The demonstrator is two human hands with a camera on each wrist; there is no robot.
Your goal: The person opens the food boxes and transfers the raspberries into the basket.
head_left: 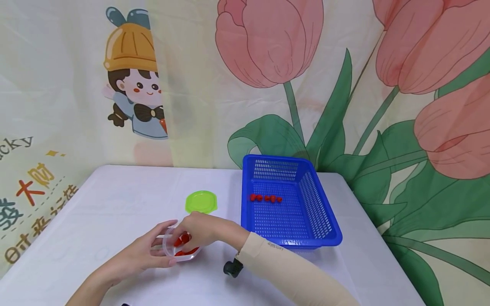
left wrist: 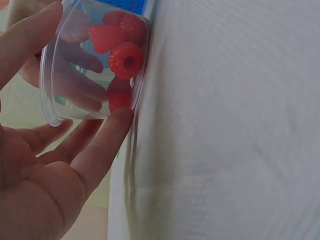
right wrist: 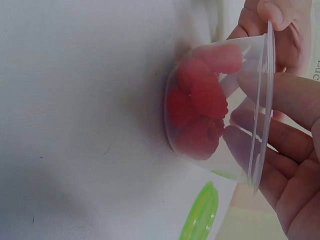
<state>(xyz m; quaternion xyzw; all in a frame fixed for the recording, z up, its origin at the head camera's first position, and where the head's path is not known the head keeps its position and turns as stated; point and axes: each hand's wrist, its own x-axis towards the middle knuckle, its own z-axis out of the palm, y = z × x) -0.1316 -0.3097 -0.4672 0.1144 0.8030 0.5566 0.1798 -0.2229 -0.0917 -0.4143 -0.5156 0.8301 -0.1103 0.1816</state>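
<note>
A clear plastic tub (left wrist: 47, 75) stands on the white-covered table with several red raspberries (right wrist: 202, 95) at its bottom. My left hand (head_left: 143, 250) holds the tub from the left, thumb and fingers round its side. From the right, my right hand (head_left: 203, 227) reaches over the rim, its fingers (right wrist: 280, 95) inside the tub just above the raspberries. In the right wrist view the fingertips stand apart, with no raspberry visible between them. A green lid (head_left: 200, 202) lies on the table behind the tub.
A blue plastic basket (head_left: 325, 204) stands to the right, with several raspberries (head_left: 273, 198) in a row on its floor. A small black object (head_left: 232, 268) shows beside the right sleeve. A printed curtain (head_left: 195, 106) hangs behind the table.
</note>
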